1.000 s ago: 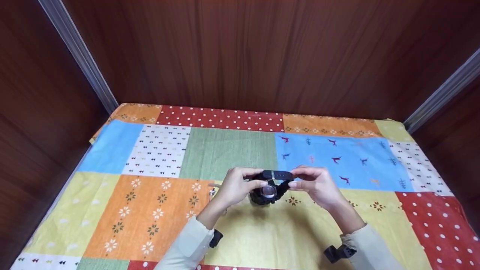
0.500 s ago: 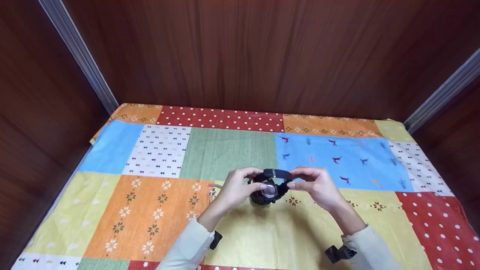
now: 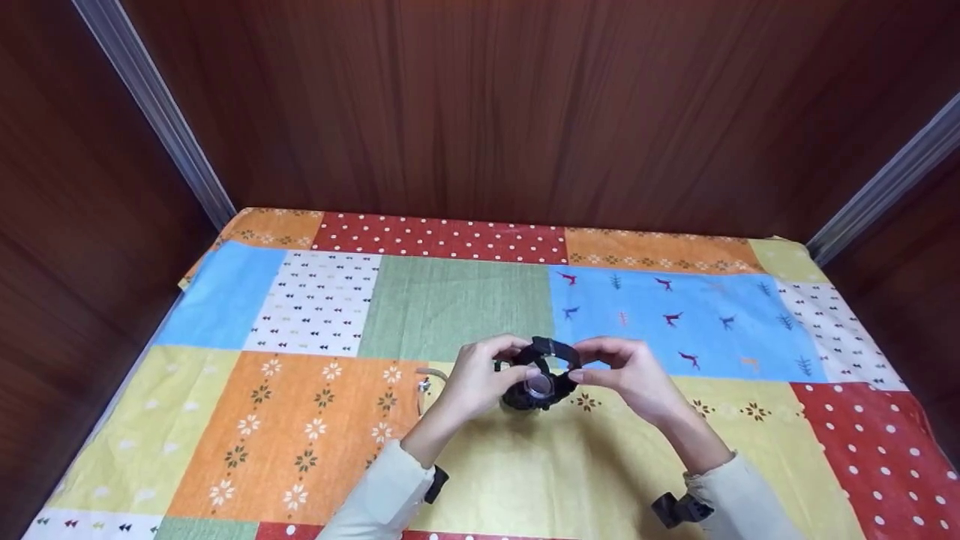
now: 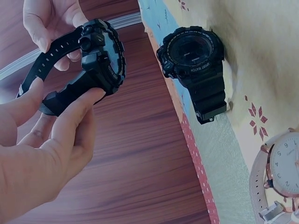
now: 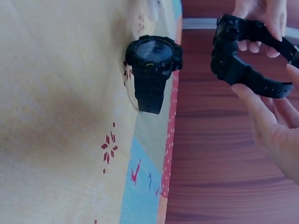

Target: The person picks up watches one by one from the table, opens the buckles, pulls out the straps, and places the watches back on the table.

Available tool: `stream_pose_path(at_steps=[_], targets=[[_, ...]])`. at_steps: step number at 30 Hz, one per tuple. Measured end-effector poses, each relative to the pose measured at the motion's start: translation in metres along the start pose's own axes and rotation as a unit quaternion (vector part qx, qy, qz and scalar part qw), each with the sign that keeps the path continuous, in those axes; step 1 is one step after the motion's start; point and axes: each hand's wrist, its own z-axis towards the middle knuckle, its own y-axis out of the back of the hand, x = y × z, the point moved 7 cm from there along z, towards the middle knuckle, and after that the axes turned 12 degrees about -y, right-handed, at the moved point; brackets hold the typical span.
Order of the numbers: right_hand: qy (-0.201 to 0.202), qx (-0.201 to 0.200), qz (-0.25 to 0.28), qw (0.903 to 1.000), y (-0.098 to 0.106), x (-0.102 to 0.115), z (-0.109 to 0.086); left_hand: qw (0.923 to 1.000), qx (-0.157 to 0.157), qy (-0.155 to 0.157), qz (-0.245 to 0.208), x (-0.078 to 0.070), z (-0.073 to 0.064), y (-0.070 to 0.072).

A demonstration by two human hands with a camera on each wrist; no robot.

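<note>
Both hands hold a black sports watch [image 3: 553,348] raised over the table, its strap curved into a loop. My left hand [image 3: 480,379] grips it from the left, thumb and fingers on strap and case, as the left wrist view shows. From the other side my right hand [image 3: 628,375] pinches the perforated strap. The held case [image 4: 100,56] faces away from the strap loop. Below it a second black sports watch [image 4: 191,50] lies on the cloth, mostly hidden in the head view. Fingers cover the strap ends, so I cannot tell whether they are fastened.
A watch with a white dial and rose-gold rim [image 4: 286,163] lies left of the black one, its strap buckle [image 3: 424,385] showing beside my left wrist. A patchwork cloth [image 3: 315,427] covers the table. Wood-grain panels [image 3: 480,112] stand behind and at both sides.
The held strap has tilted from nearly level to a raised arch that slopes down rightward. My right hand has shifted slightly left. Both hands keep their hold.
</note>
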Motion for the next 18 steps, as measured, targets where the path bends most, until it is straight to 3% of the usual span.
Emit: stream_pose_path(at_steps=[8, 18], targets=[[0.023, -0.022, -0.035, 0.9989, -0.0008, 0.0031, -0.0002, 0.9997, 0.002, -0.009, 0.024, -0.0004, -0.0012, -0.0007], [-0.005, -0.035, -0.017, 0.9992, 0.0021, 0.0054, -0.0019, 0.9978, -0.012, -0.004, 0.065, -0.0007, -0.0029, 0.0022]])
